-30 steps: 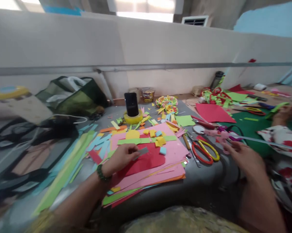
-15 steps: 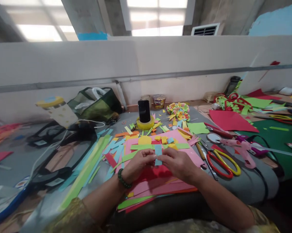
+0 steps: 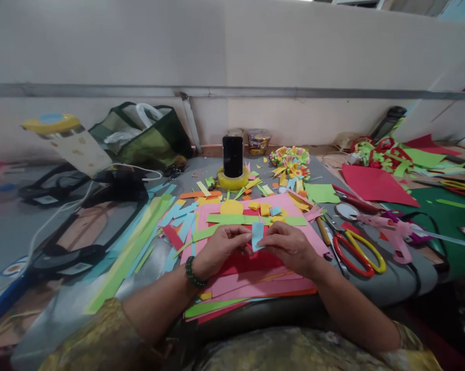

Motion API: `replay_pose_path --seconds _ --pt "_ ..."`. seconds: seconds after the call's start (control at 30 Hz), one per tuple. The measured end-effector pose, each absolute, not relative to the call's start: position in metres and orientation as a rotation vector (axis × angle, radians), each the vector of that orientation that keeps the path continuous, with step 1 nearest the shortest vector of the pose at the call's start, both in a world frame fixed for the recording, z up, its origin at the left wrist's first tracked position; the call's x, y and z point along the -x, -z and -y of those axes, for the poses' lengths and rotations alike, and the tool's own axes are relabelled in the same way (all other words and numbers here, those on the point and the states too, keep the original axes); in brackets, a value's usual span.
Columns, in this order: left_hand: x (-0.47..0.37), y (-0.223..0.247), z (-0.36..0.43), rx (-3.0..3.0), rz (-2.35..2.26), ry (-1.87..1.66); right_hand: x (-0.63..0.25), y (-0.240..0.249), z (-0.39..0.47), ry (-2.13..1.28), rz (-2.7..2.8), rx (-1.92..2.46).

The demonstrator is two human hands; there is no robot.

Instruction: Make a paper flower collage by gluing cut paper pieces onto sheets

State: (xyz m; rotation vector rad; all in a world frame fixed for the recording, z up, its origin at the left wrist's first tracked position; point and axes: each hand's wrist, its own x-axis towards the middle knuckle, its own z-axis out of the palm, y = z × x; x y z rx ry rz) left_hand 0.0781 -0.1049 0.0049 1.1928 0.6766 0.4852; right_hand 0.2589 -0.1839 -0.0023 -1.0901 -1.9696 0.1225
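A short light-blue paper strip [image 3: 257, 236] stands upright between my two hands, over the stacked sheets. My right hand [image 3: 290, 247] pinches its lower right side. The closed fingertips of my left hand [image 3: 226, 249] are at its left edge; a green bead bracelet is on that wrist. Beneath the hands lie a red sheet [image 3: 240, 264] and larger pink sheets [image 3: 294, 285]. Just beyond the fingers, a long green strip [image 3: 227, 219] runs across the stack. Behind it are a yellow paper circle [image 3: 231, 207] and several small folded paper pieces [image 3: 265, 209].
A phone [image 3: 233, 157] stands in a yellow tape roll [image 3: 233, 179]. On the right lie red-and-yellow-handled scissors [image 3: 354, 253] and a pink glue gun [image 3: 398, 239]. Long green strips [image 3: 130, 252], a black strap and a tilted cup [image 3: 75, 144] are on the left.
The view has tipped downward. The blue strip has turned and risen a little between my fingers, and my right hand has shifted slightly right.
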Motion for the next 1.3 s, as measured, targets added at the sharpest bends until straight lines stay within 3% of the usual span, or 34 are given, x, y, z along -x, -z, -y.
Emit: replay_pose_path --seconds 0.43,1.3 --pt "-0.076 -0.007 0.111 -1.604 -0.697 -0.531 -0.254 -0.005 0.181 -1.013 1.279 1.447" --pt "-0.074 0.001 0.115 -1.841 -0.582 -0.540 -0.259 0.000 0.178 -1.206 1.118 1.317"
